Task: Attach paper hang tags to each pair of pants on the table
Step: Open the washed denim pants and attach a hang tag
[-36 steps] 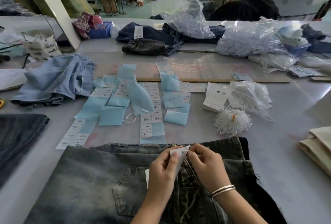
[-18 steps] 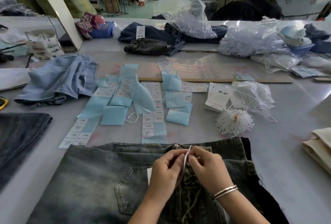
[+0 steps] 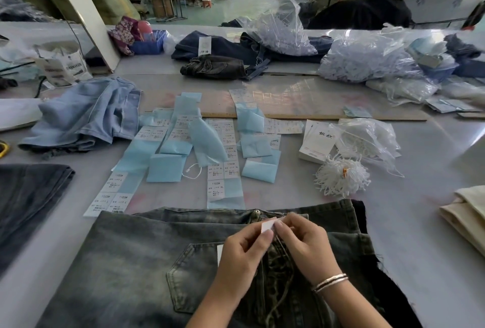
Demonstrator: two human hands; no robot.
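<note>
Your left hand [image 3: 244, 251] and right hand [image 3: 305, 242] together pinch one small white paper hang tag [image 3: 268, 225] over faded grey denim pants [image 3: 136, 262].

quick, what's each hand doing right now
Left hand: pinching the white paper tag.
Right hand: fingertips pinched at the same tag, over the grey jeans.
</note>
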